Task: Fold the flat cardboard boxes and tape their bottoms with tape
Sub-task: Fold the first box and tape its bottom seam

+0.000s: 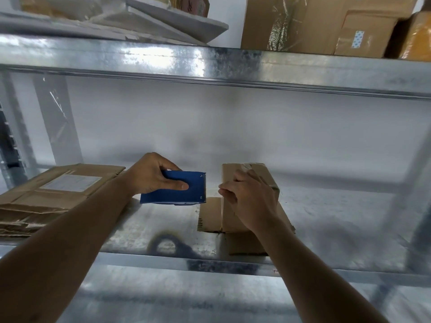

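A small folded cardboard box [251,173] stands upside down on the metal shelf [144,231], its bottom up with tape across it and its top flaps splayed flat on the shelf. My right hand [250,199] lies on the box's top and left edge, fingertips curled at the corner, where a thin clear tape strand shows. My left hand [155,174] grips a blue tape dispenser [179,191] just left of the box, its toothed blade facing the box. A stack of flat cardboard boxes [53,197] lies at the shelf's left end.
The upper shelf beam [210,66] runs overhead, carrying taped cartons [314,26] at right and white boards [140,17] at left. Shelf uprights stand at far left and right. A white wall backs the shelf.
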`<act>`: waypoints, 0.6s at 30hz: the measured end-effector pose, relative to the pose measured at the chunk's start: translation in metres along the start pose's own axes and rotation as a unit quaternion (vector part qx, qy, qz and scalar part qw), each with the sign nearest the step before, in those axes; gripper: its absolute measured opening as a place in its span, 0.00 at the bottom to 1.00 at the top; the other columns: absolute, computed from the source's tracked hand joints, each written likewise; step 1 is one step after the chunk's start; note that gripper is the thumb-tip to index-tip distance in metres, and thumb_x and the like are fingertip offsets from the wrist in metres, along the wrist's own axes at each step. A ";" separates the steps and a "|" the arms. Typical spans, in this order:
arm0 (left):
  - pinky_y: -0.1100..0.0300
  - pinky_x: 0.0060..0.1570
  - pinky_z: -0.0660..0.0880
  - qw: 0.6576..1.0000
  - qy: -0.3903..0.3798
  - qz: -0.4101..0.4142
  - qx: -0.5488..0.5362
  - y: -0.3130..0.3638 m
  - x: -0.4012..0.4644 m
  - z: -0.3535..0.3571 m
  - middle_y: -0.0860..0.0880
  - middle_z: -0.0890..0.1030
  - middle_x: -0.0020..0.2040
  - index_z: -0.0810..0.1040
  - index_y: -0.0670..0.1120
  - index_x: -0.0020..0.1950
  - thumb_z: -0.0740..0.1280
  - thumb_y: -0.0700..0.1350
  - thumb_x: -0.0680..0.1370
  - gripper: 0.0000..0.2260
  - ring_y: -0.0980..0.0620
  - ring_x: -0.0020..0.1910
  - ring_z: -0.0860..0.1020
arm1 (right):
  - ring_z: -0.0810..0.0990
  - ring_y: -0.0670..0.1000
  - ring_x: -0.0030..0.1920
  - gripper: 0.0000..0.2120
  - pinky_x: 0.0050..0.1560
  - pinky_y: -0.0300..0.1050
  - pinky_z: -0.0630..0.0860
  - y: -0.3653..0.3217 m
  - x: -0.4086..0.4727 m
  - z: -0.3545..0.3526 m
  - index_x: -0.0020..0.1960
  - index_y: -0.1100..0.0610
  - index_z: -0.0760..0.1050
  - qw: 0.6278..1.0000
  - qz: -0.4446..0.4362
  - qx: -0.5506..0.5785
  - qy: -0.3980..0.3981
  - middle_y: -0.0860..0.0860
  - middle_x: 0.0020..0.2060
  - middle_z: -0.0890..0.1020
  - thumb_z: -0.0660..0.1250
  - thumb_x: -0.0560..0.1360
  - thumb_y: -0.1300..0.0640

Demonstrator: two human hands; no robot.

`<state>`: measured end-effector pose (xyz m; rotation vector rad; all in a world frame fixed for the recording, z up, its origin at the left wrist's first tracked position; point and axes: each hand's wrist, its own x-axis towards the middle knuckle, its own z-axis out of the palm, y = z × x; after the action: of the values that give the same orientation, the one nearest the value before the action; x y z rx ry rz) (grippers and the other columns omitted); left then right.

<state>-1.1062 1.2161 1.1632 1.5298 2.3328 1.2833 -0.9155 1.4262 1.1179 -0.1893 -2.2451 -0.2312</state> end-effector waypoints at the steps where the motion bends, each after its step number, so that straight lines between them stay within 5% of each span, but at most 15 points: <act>1: 0.46 0.53 0.84 1.000 0.002 -0.003 0.000 -0.001 0.000 0.000 0.53 0.88 0.45 0.89 0.50 0.52 0.82 0.51 0.66 0.16 0.51 0.45 0.87 | 0.85 0.51 0.48 0.06 0.42 0.38 0.68 0.000 0.000 0.001 0.46 0.46 0.87 1.000 0.001 0.001 -0.002 0.45 0.43 0.83 0.80 0.71 0.48; 8: 0.47 0.49 0.84 0.998 0.007 -0.013 0.058 0.004 0.008 0.014 0.56 0.88 0.42 0.89 0.54 0.49 0.82 0.56 0.68 0.13 0.55 0.42 0.86 | 0.85 0.52 0.47 0.06 0.39 0.42 0.78 -0.006 -0.002 0.002 0.45 0.47 0.87 1.000 0.001 -0.004 -0.006 0.47 0.43 0.83 0.81 0.71 0.48; 13: 0.50 0.48 0.83 0.994 0.013 -0.013 0.104 0.008 0.016 0.021 0.60 0.87 0.41 0.89 0.56 0.48 0.82 0.57 0.68 0.12 0.58 0.41 0.85 | 0.83 0.59 0.56 0.06 0.49 0.53 0.82 -0.012 0.000 0.005 0.46 0.50 0.87 0.999 0.005 -0.038 -0.030 0.51 0.48 0.83 0.78 0.73 0.48; 18: 0.50 0.46 0.83 0.989 0.047 -0.019 0.140 0.003 0.019 0.030 0.62 0.86 0.40 0.89 0.59 0.47 0.80 0.66 0.65 0.16 0.59 0.41 0.84 | 0.83 0.61 0.54 0.07 0.51 0.57 0.83 -0.020 0.002 0.009 0.42 0.53 0.85 0.997 0.017 -0.072 -0.037 0.53 0.46 0.83 0.79 0.71 0.50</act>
<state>-1.0993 1.2496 1.1524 1.5165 2.6854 1.0762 -0.9279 1.4088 1.1120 -0.3175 -2.2975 -0.3747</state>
